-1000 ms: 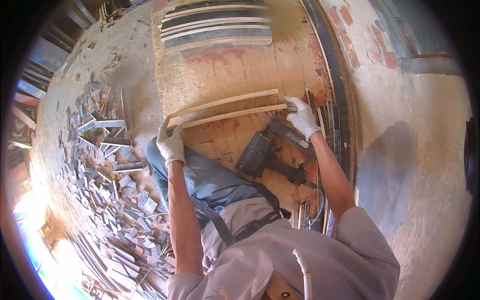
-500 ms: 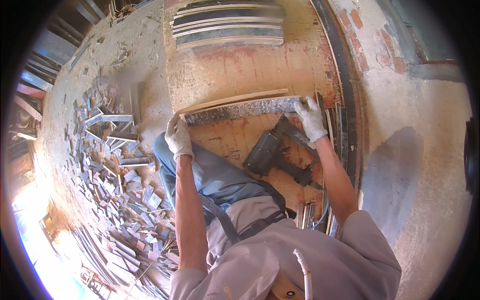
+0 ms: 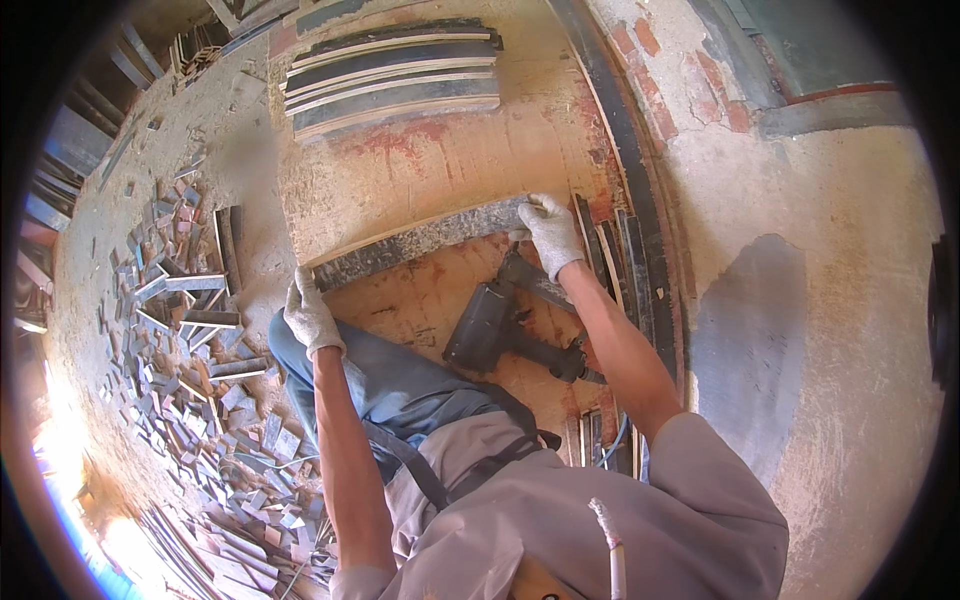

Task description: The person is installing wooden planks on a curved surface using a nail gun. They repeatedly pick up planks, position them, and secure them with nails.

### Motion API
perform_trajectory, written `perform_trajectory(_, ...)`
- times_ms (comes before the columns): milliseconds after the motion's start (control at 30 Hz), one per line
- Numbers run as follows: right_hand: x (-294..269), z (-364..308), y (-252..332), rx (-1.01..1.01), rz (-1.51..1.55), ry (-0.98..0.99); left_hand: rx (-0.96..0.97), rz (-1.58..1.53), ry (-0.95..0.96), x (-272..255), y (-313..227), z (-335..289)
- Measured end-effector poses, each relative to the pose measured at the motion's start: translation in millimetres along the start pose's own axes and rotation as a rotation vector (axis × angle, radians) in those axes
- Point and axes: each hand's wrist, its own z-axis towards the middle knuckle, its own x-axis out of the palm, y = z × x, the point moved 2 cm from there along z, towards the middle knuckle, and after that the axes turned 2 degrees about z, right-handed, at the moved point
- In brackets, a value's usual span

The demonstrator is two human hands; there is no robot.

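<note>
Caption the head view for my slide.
Gloved left hand and right hand hold a dark-faced wooden strip near a black nail gun.

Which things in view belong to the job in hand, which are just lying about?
In the job:
- dark-faced wood strip, held near its ends by the left hand and right hand
- black power tool, probably: close by

Lying about, apparently:
- scattered offcuts, floor, left
- wall-side strips, unheld
</note>
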Motion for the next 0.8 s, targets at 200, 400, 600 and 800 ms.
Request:
perform_trajectory(200,16.7,4.1,-10.5,-0.009,0.032,-0.052,0.029,-0.009,0.007,3.6,2.3,2.2)
perform_trajectory(400,11.8,5.3,-21.8,-0.086,-0.033,-0.035,-0.031,0.044,0.018,-2.0,3.6,8.4)
perform_trajectory(600,10.5,-23.5,-9.8,0.006,-0.093,-0.052,-0.113,0.155,0.027,-22.8,15.0,-6.1)
perform_trajectory(800,5.8,-22.7,-9.9,0.074,-0.082,-0.086,-0.15,0.038,0.033,-17.3,3.9,-16.9)
